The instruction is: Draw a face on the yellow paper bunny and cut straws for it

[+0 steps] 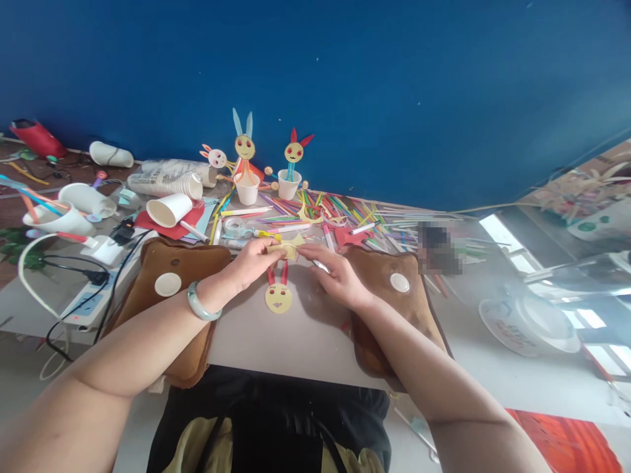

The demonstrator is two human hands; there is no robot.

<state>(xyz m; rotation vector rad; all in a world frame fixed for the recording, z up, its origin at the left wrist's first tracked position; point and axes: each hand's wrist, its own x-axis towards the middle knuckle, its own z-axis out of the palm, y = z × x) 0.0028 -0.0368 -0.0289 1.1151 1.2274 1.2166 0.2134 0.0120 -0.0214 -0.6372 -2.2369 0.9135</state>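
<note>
In the head view my left hand, with a pale jade-like bangle on its wrist, pinches a piece of yellow paper between thumb and fingers. The fingertips of my right hand reach the paper's right side. A small shiny silver-white object shows under the right fingers; its kind is mostly hidden. Just below the paper lies a round yellow paper rabbit face with red ears, flat on the table.
Brown plush cushions flank my hands. Behind are rabbit figures in paper cups, many coloured sticks, markers and a tape roll. Left lie cups and a power strip with cables; right, a clear plastic container.
</note>
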